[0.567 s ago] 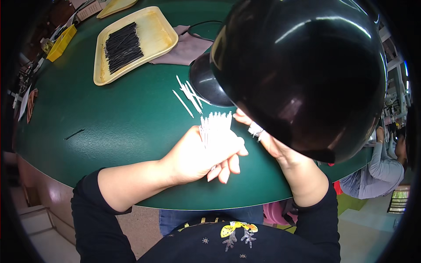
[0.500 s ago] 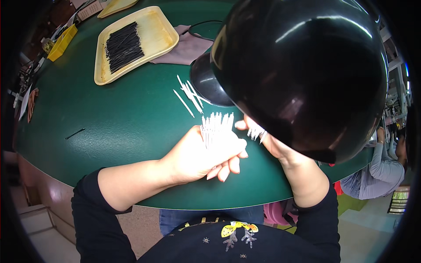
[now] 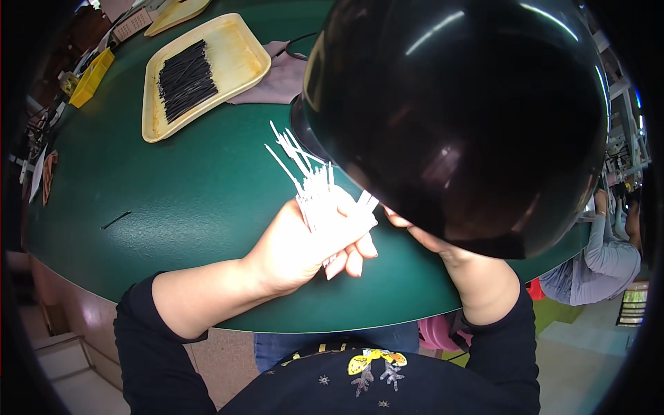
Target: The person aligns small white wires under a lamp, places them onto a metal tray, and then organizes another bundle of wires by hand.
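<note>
My left hand [image 3: 294,245] is closed around a bundle of thin white-looking rods [image 3: 315,197], bleached by bright light, with their tips pointing up and away. My right hand [image 3: 432,238] is close by on the right, fingers bent and partly hidden behind the black lamp shade. A few short pale rods [image 3: 368,201] stick out from under the shade's edge between the two hands, apparently in my right fingers. Just beyond the bundle, several loose white rods [image 3: 280,160] lie on the green table [image 3: 187,187].
The big black dome-shaped lamp shade [image 3: 456,131] covers the right side. A cream tray [image 3: 242,59] of dark thin rods [image 3: 187,81] sits far left on a mauve cloth [image 3: 277,79]. One dark rod [image 3: 115,220] lies at left. Another person [image 3: 588,263] sits at far right.
My left hand has shifted slightly left, and its bundle now overlaps the loose rods in view. My right hand's fingers are more hidden behind the shade. The rods there now reach my left thumb.
</note>
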### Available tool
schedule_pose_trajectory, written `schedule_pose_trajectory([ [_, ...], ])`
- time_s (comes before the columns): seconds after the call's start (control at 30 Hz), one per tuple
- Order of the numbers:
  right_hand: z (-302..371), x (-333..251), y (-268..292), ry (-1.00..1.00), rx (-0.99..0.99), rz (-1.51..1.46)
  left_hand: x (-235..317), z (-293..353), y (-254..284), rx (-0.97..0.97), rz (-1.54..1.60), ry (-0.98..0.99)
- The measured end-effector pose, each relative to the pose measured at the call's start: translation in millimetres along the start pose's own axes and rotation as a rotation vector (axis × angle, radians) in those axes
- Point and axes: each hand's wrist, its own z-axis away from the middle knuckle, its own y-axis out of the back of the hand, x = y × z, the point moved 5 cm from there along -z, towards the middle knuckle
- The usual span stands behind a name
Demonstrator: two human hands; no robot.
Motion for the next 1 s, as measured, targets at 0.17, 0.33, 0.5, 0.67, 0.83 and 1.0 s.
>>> schedule_pose_trajectory([
  [0.17, 7.1, -1.2, 2.6, -0.009, 0.018, 0.033, 5.5, 0.5, -1.3, -0.012, 0.028, 0.001],
  [0.33, 3.1, 1.8, 1.6, -0.021, 0.026, 0.068, 7.9, 0.7, 1.1, -0.005, 0.072, -0.011],
  [0.5, 12.6, 3.7, 0.8, -0.036, 0.036, 0.103, 4.3, -0.2, 1.5, 0.047, 0.130, 0.006],
  [0.67, 10.1, 6.1, 0.1, -0.051, 0.045, 0.138, 8.8, 2.6, 2.0, 0.068, 0.111, -0.016],
  [0.83, 8.4, 6.1, 1.2, -0.064, 0.057, 0.174, 9.8, 3.2, 0.4, 0.011, 0.127, -0.020],
  [1.0, 17.0, 4.2, 3.0, -0.077, 0.068, 0.208, 10.4, 4.5, -0.7, -0.008, 0.139, 0.020],
])
